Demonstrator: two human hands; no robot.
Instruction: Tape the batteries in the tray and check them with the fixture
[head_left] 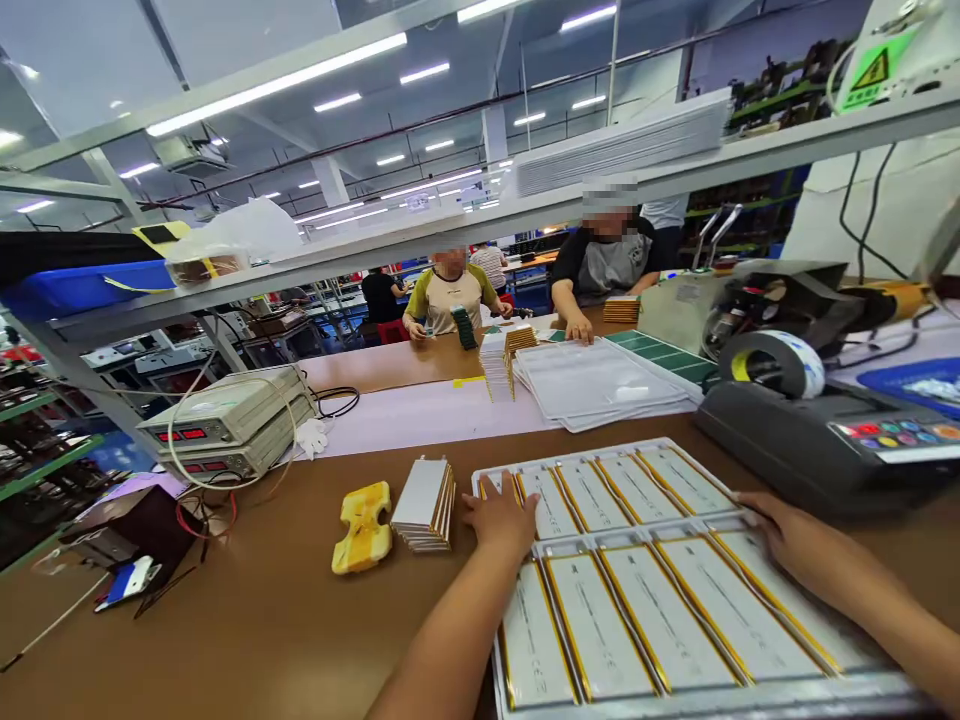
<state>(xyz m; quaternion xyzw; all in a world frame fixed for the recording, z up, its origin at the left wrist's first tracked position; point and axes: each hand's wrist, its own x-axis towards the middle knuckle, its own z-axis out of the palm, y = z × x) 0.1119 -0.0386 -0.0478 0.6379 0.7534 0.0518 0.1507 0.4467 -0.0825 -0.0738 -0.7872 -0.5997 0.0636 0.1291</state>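
Note:
A clear plastic tray lies on the brown bench, its two rows of compartments filled with flat white pouch battery cells with yellow taped edges. My left hand rests over the tray's upper left edge, fingers spread. At the opposite edge, my right hand grips the rim of the tray; part of its fingers is hidden. Just left of my left hand stands a stack of white cells, apart from the fingers. Beside that stack lies a yellow, notched block.
Metering boxes with red displays and loose wires stand at the left. A black tape dispenser sits close to the tray at the right. Ahead are stacked empty trays, more cells and two co-workers. An overhead shelf crosses the view.

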